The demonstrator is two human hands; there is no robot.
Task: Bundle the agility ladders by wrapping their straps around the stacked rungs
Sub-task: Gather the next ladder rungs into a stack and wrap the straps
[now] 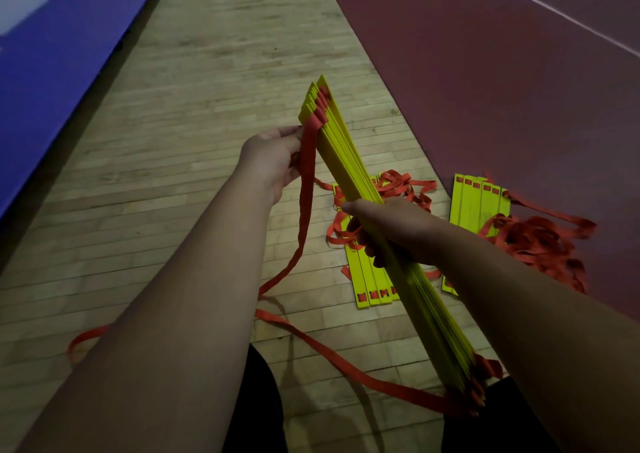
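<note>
Strap [306, 189] trails slack across the near floor [207, 106]. The right hand [384, 224] clamps the stack [429, 314] at mid-length, tilted above the floor; the left hand [273, 158] pinches the strap near the far end. Better pull it taut before winding. Beyond, two loose ladders [472, 206] lie tangled; nothing blocks.

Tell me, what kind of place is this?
Most likely a sports hall or gym: a wooden strip floor, a red court surface marked with white lines, and yellow agility ladders lying on the ground.
</note>
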